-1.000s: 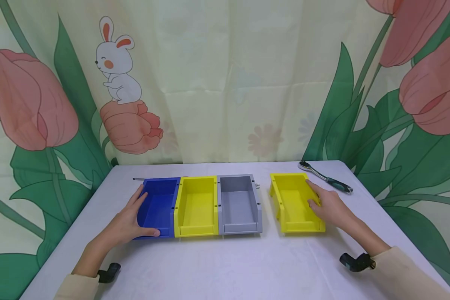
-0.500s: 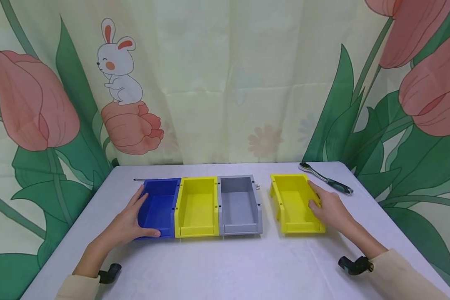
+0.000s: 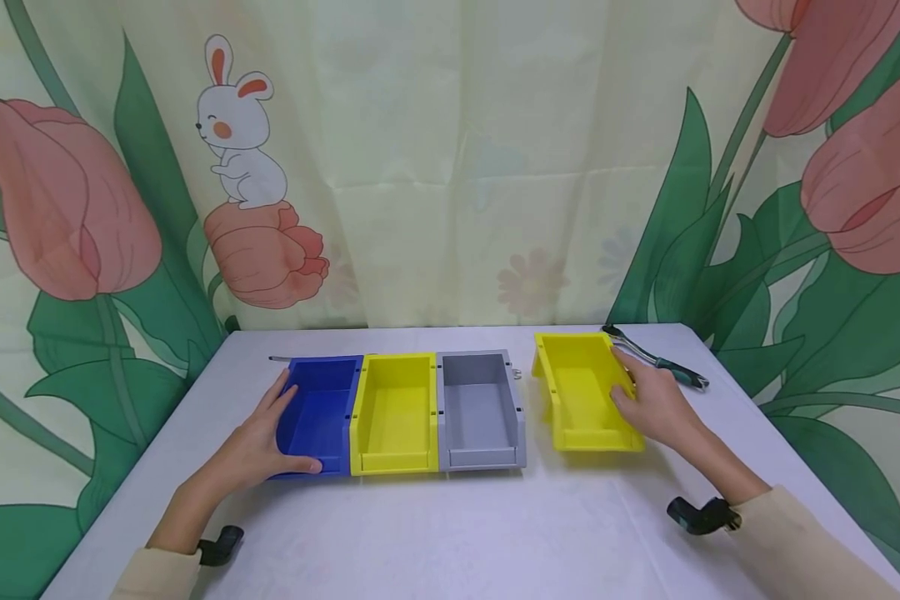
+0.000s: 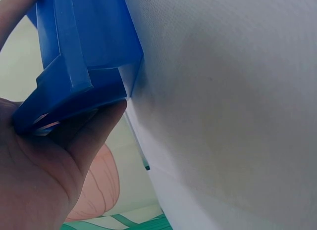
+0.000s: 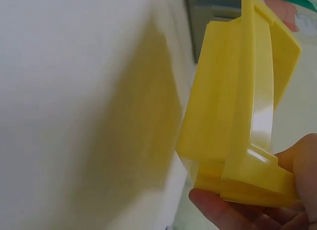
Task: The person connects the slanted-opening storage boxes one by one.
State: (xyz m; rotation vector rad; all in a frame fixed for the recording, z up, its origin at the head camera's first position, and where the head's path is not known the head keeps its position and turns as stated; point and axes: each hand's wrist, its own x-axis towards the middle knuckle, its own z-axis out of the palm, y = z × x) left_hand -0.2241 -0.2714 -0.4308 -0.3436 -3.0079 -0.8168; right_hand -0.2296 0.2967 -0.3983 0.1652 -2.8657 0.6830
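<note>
A blue storage bin (image 3: 317, 417), a yellow bin (image 3: 395, 408) and a grey bin (image 3: 480, 408) stand side by side on the white table. My left hand (image 3: 243, 446) grips the left end of this row, its fingers along the outer wall of the blue bin and the thumb at its front. From the left wrist, the blue bin (image 4: 101, 32) sits between thumb and fingers. To the right, my right hand (image 3: 656, 404) holds a second yellow bin (image 3: 581, 400) by its right wall. The right wrist view shows this yellow bin (image 5: 223, 96) raised, its shadow falling on the cloth.
A ratchet wrench (image 3: 678, 373) with a dark green handle lies at the back right, just beyond the right hand. A thin metal tip (image 3: 277, 358) shows behind the blue bin, and a small metal piece (image 3: 517, 373) beside the grey one. A printed curtain (image 3: 450, 167) hangs behind the table.
My right hand has lifted the separate yellow bin off the table and shifted it slightly left. The left hand and the three joined bins stay in place.
</note>
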